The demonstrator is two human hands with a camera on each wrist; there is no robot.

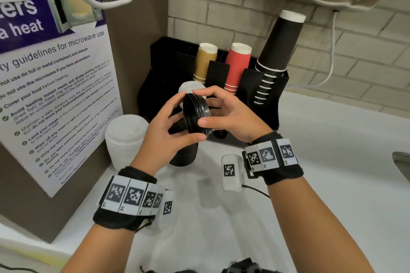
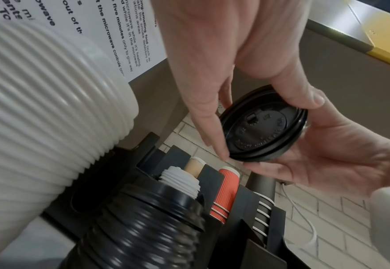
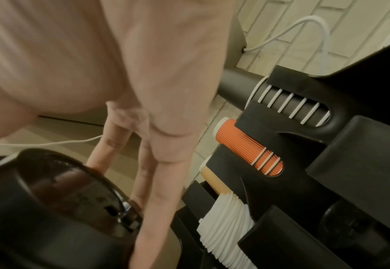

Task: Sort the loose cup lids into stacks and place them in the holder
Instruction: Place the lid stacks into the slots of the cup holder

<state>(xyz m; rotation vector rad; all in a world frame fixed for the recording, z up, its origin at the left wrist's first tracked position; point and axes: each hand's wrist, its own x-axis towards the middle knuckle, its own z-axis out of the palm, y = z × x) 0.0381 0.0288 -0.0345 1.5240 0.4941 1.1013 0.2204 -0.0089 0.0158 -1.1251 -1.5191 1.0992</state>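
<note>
Worktop (image 1: 332, 184) white; brick wall (image 1: 221, 6) behind; microwave poster (image 1: 55, 73) left.

Lid stacks (image 1: 126, 139) crowd the holder's (image 1: 264, 104) front.

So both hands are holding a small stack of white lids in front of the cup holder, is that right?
Not quite: the lids are black, not white, as the head view shows. The white lids sit elsewhere, in a stack on the counter. The rest holds: the left hand and right hand both hold the small stack in front of the cup holder.
</note>
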